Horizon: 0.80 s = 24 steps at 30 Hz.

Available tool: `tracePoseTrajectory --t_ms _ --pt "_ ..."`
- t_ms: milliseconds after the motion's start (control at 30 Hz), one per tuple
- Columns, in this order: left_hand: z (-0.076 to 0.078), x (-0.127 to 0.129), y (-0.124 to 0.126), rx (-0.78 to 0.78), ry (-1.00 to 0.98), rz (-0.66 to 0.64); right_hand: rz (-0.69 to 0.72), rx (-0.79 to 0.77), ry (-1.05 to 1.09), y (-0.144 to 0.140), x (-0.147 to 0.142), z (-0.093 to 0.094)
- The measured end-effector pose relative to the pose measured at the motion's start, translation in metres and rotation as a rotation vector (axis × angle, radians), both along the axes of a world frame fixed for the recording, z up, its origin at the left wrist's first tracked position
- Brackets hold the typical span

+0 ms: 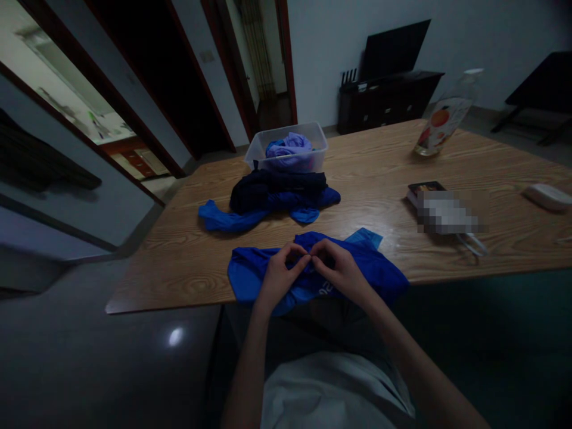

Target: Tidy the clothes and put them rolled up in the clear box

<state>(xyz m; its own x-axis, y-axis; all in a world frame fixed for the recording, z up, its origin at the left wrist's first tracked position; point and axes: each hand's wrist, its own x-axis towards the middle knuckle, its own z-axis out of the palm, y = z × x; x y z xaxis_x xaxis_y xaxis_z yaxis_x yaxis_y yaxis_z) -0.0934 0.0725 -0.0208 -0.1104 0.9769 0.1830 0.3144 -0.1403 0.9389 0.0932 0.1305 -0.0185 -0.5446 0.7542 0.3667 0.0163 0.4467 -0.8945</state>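
Observation:
A blue garment [375,271] with white lettering lies spread along the near edge of the table, and part of it hangs over that edge. My left hand [283,268] and my right hand [335,265] meet over its middle. Both pinch the fabric with thumb and fingertips, almost touching each other; the exact spot between the fingertips is too small and dark to make out. Just beyond lies a dark folded bundle of cloth [274,187] on top of another bright blue garment [232,220].
Behind the clothes stands a clear plastic bin [319,158] holding purple and blue cloth. On the right of the wooden table [187,262] are a tall clear bottle [442,122], a partly blurred box [415,205] with a white strap, and a white rounded object [547,195].

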Motion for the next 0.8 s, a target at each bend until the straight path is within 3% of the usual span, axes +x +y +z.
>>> tracePoseTrajectory --t_ms 433,800 --pt "-0.0005 -0.0006 -0.0029 0.010 -0.049 -0.001 0.002 -0.023 -0.002 -0.0003 -0.0014 0.0026" --pt "0.0025 0.0000 -0.0041 0.027 0.023 0.014 -0.011 -0.031 0.004 0.0010 -0.0016 -0.0017"
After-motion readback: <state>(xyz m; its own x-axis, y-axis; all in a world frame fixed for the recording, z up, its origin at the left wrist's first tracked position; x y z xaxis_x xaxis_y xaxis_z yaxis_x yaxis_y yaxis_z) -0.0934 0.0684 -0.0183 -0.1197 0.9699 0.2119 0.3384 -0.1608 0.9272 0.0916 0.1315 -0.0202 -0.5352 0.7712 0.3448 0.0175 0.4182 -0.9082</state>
